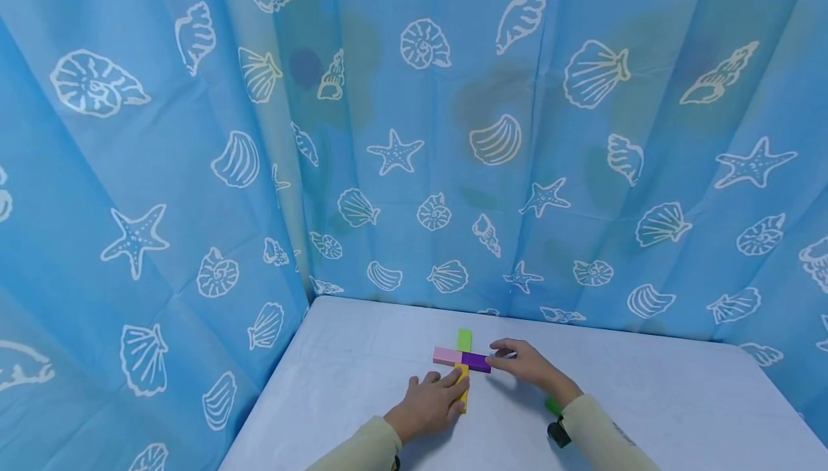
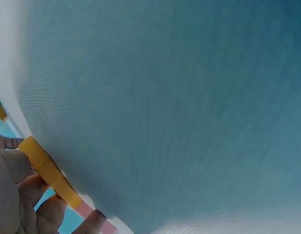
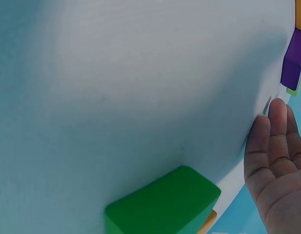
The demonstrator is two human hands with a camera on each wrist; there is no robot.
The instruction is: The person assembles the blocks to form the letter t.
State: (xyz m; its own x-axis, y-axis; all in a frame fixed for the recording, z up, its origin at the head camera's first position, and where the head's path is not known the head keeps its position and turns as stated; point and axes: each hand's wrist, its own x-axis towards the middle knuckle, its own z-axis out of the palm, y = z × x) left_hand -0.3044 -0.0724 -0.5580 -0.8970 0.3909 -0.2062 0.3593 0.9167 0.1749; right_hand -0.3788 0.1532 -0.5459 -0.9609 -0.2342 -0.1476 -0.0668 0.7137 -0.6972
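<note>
Blocks (image 1: 448, 356) are forming a cross at lower center; my left hand (image 1: 430, 405), fingers spread, is resting on the yellow part (image 1: 463, 398); my right hand (image 1: 529, 364), fingers relaxed, is hovering beside the purple block (image 1: 476, 362).

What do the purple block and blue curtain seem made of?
Purple block: painted wood or plastic, can't tell which; smooth, satin-looking, with flat even color. Blue curtain: likely thin fabric or plastic sheeting, faintly satiny, hanging in soft folds.
</note>
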